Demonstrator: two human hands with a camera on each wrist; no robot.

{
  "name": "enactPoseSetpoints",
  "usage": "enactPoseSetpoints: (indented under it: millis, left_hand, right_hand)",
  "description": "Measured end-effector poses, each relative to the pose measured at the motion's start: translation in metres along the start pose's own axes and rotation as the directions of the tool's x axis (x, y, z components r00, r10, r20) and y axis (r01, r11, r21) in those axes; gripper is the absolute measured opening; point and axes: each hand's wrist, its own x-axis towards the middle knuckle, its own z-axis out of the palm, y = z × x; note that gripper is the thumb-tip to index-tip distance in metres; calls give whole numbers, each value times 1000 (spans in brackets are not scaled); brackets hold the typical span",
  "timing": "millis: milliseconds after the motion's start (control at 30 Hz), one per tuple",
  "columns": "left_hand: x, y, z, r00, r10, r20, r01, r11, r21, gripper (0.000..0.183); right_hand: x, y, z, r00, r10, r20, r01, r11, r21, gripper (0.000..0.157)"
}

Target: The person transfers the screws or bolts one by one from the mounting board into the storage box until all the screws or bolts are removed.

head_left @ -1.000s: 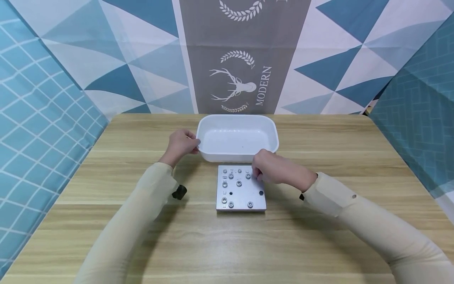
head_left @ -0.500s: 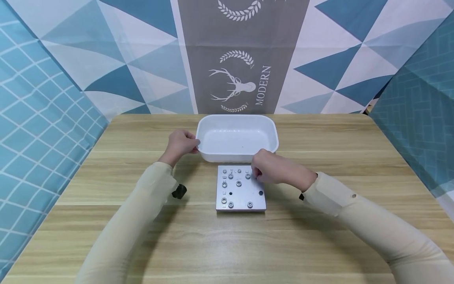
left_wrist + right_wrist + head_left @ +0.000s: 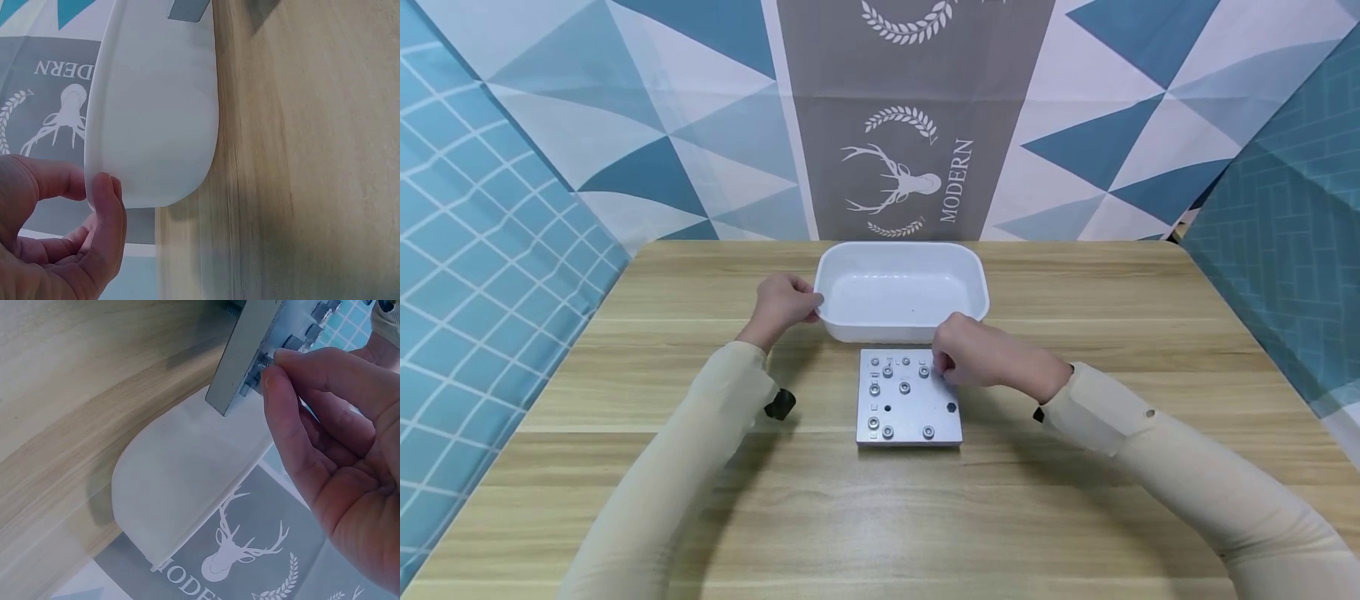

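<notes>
At the left end of a white rectangular dish [image 3: 898,335], my left hand [image 3: 781,307] pinches the rim between thumb and fingers; the left wrist view shows this grip up close. In front of the dish lies a square metal plate [image 3: 917,417] bearing several socket head screws. Over the plate's back right corner, my right hand [image 3: 981,352] pinches a small screw [image 3: 265,360] between thumb and index finger. Its thread shows below the fingertips, right at the plate's face, while its head is hidden by them.
The wooden table [image 3: 880,525] carries the dish and plate, with the dish close behind the plate. A patterned cloth [image 3: 700,125] hangs at the table's back edge. Black wrist devices [image 3: 780,405] sit at the sleeves. Two open holes [image 3: 887,408] show in the plate.
</notes>
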Motion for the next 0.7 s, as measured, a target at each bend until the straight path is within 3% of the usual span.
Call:
enactPoseSetpoints:
  millis: [300, 700]
  left_hand:
    - [-2, 0, 1, 1000, -11, -19, 11, 1000, -8, 22]
    - [0, -1, -1, 1000, -10, -13, 10, 1000, -4, 23]
  right_hand:
    - [-1, -1, -5, 1000, 7, -5, -7, 1000, 9, 13]
    - [0, 4, -9, 998, -60, -22, 61, 998, 13, 12]
